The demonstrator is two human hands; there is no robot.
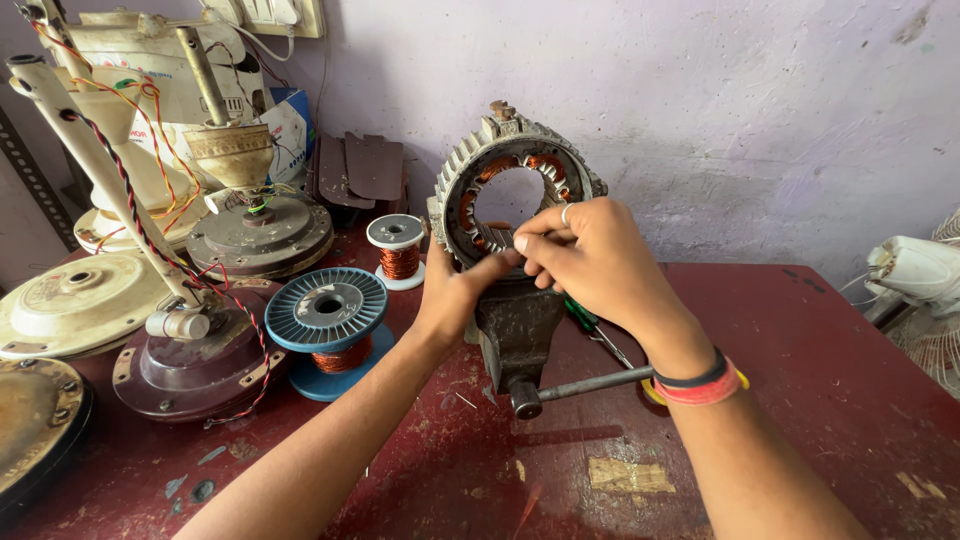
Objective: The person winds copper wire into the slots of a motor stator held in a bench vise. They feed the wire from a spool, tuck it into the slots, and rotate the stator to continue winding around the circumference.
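Note:
A ring-shaped motor stator (517,172) with copper windings and a finned grey casing stands upright, clamped in a dark bench vise (516,330) on the red table (800,400). My left hand (455,292) presses against the stator's lower left rim, thumb stretched toward its inner edge. My right hand (585,260), with a ring on one finger, pinches something small at the lower inside of the stator; what it pinches is hidden by the fingers. The vise's handle bar (590,384) sticks out toward the right under my right wrist.
A blue spool of copper wire (328,320) and a smaller white spool (397,248) stand left of the vise. Several ceiling fan motors and rods (190,350) crowd the left side. A green-handled screwdriver (590,325) lies behind the vise. A white fan (920,275) sits at the right edge.

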